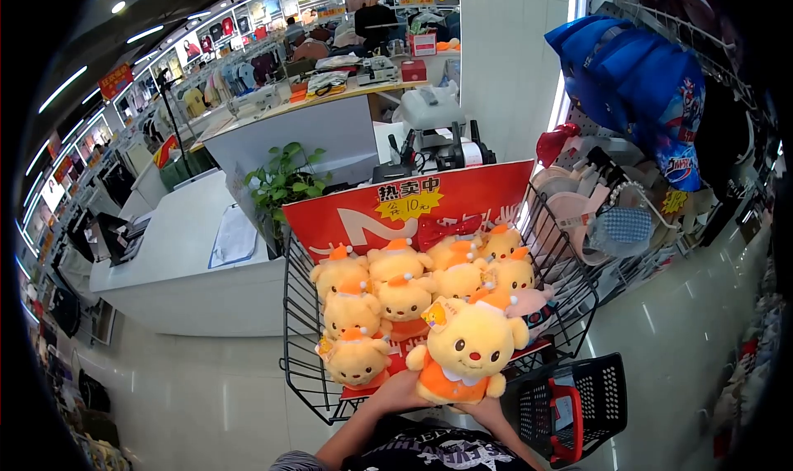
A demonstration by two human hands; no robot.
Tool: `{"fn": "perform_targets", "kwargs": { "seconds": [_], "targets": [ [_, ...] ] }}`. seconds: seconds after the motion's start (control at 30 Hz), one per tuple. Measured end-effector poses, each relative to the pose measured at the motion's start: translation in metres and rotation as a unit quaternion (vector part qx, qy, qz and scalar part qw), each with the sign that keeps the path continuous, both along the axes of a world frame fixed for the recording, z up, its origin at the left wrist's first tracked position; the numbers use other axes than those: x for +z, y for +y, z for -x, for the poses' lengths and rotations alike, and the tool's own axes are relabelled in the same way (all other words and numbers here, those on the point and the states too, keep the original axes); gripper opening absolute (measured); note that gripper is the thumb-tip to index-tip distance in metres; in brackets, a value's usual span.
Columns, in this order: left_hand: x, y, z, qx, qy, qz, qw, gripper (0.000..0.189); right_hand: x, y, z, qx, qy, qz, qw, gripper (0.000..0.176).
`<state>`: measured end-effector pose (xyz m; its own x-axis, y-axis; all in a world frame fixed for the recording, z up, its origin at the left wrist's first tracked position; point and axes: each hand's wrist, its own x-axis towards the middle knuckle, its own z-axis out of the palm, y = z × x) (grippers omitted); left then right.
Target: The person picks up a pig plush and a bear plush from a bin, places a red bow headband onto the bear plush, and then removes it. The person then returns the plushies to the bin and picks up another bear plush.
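Note:
A yellow plush bear (469,345) in an orange outfit and orange hat stands upright between my two hands, in front of the wire basket. My left hand (401,391) is at its lower left side, fingers partly hidden behind the plush. At its lower right side is my right hand (486,410), with its fingertips hidden by the toy. Several similar plush bears (402,298) sit in rows in the black wire basket (301,339). A red sign (347,216) with a yellow price burst rises at the basket's back.
A black shopping basket (607,401) with a red handle is at the lower right. A white counter (182,264) with a clipboard and a leafy plant (287,182) stands at left. Blue bags (628,83) hang at upper right. A person (376,21) in black is far back.

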<state>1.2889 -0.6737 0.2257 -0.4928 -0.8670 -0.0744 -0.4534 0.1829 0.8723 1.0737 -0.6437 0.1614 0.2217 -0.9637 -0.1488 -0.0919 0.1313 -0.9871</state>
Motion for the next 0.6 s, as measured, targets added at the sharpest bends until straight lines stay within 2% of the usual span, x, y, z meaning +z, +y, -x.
{"fn": "perform_targets", "kwargs": {
  "seconds": [0.13,0.3,0.4,0.47,0.5,0.53,0.6],
  "targets": [
    [0.002,0.005,-0.008,-0.001,-0.024,-0.009,1.000,0.058,-0.004,0.007,-0.007,-0.017,0.010,-0.013,1.000,0.071],
    [-0.007,0.026,-0.034,-0.003,0.009,0.025,1.000,0.061,0.033,0.029,-0.035,-0.007,0.017,-0.022,1.000,0.071],
    [-0.013,0.046,-0.053,-0.010,0.067,0.048,0.997,0.065,0.004,0.041,-0.051,-0.022,0.022,0.031,0.999,0.069],
    [-0.014,0.061,-0.070,-0.001,0.072,-0.034,0.997,0.072,-0.003,0.057,-0.066,-0.011,-0.044,0.010,0.999,0.069],
    [-0.015,0.071,-0.077,0.017,0.078,-0.062,0.995,0.064,-0.008,0.064,-0.067,0.024,0.001,-0.021,0.999,0.071],
    [-0.027,0.084,-0.083,0.021,0.078,-0.068,0.994,0.064,-0.008,0.074,-0.073,0.028,0.000,-0.027,0.999,0.071],
    [-0.044,0.095,-0.090,0.165,0.226,-0.131,0.951,0.056,0.005,0.077,-0.085,0.079,-0.031,-0.033,0.996,0.069]
  ]
}}
